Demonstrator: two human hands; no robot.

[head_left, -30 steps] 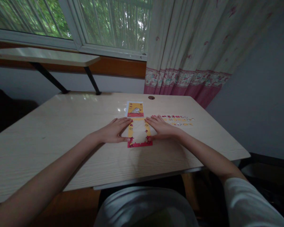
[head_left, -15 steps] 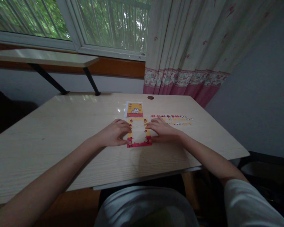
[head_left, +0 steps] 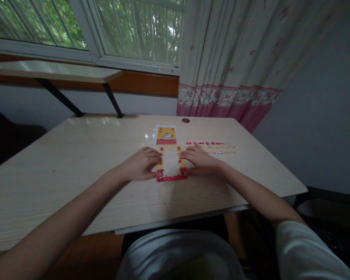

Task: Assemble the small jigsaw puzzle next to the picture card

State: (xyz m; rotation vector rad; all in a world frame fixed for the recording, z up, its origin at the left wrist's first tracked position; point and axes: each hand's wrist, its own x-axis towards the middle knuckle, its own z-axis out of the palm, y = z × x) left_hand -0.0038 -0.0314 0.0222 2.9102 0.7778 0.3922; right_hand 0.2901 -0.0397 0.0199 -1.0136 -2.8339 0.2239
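Note:
A jigsaw puzzle border [head_left: 172, 178], yellow above and red below, lies flat on the desk, with bare desktop showing inside it. My left hand [head_left: 142, 164] holds its left side, the thumb at the lower corner and the fingers higher up. On the opposite side my right hand [head_left: 200, 160] grips the border in the same way, thumb low and fingertips on the yellow edge. Just behind the border lies a picture card [head_left: 166, 135] with a white animal on yellow and red. Loose puzzle pieces [head_left: 218, 147] lie in rows behind and to the right of my right hand, which partly hides them.
The pale wooden desk [head_left: 84, 155] carries a raised shelf [head_left: 61, 71] on dark supports at the back left. A round cable hole [head_left: 186, 120] is near the back edge. Beyond stand a window [head_left: 137, 31] and a long curtain [head_left: 227, 58].

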